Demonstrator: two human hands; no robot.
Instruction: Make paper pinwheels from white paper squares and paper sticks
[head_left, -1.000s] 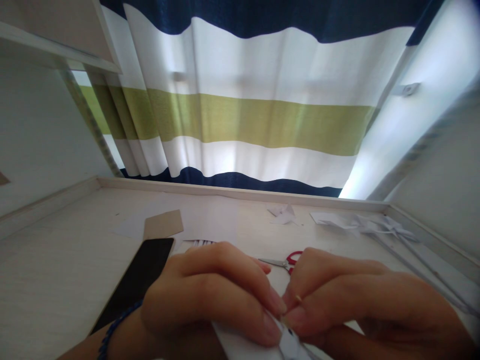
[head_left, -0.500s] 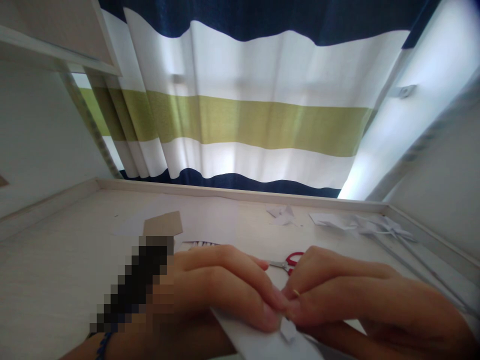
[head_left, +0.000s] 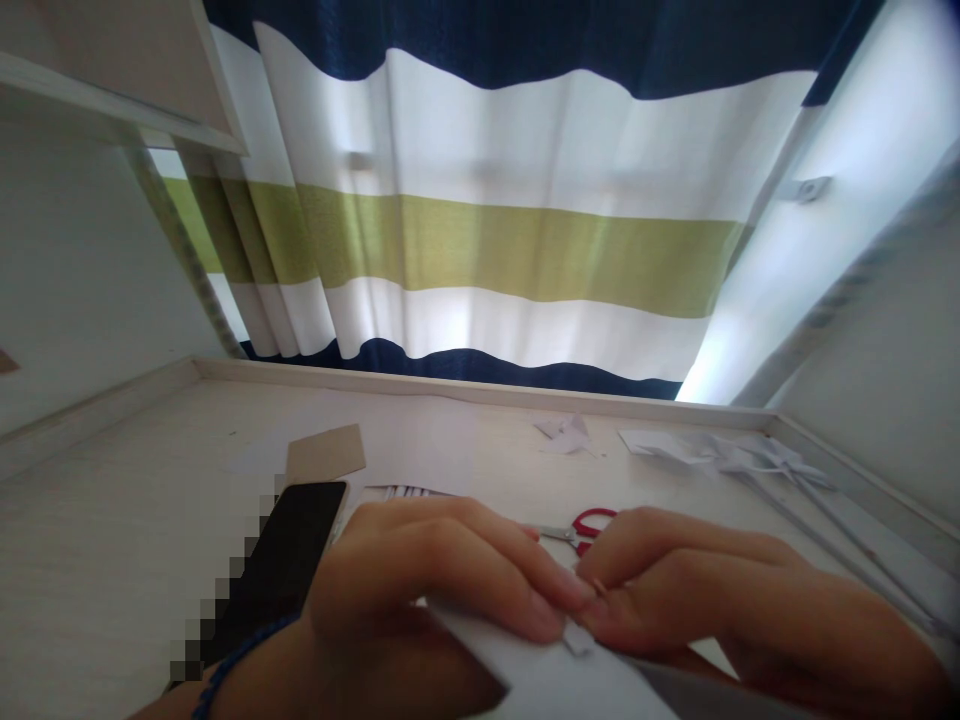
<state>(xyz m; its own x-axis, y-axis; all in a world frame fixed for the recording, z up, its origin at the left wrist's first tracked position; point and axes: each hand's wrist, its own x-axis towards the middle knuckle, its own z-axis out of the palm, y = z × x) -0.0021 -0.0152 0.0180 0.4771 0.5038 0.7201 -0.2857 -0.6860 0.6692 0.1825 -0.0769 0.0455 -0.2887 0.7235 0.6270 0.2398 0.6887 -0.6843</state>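
The left hand (head_left: 442,565) bends its fingers over a white paper (head_left: 577,690) and holds it, fingertips pressed down near a small folded bit (head_left: 577,638). Its thumb is hidden. The right hand (head_left: 697,590) pinches with its finger and thumb, and a thin tan bit (head_left: 598,587) pokes up between them. Those tips touch the paper by the fold, and the two hands meet there. The paper is between the hands, on the near side of the desk (head_left: 97,540). I cannot tell if it touches the desk.

A blue string band (head_left: 240,660) goes around the left wrist. A black phone (head_left: 281,560) lies beside that wrist, toward the desk's left edge. Just past the phone is a brown card (head_left: 326,452), and next to it a big white sheet (head_left: 424,440) lies by the back edge. Some white sticks (head_left: 409,492) peek out behind the left hand. Red scissors (head_left: 574,530) lie just past where the hands meet. A paper pinwheel (head_left: 568,433) sits near the back edge. More folded papers (head_left: 720,452) and long sticks (head_left: 847,540) lie by the back right corner. A striped curtain (head_left: 480,245) hangs behind the desk.
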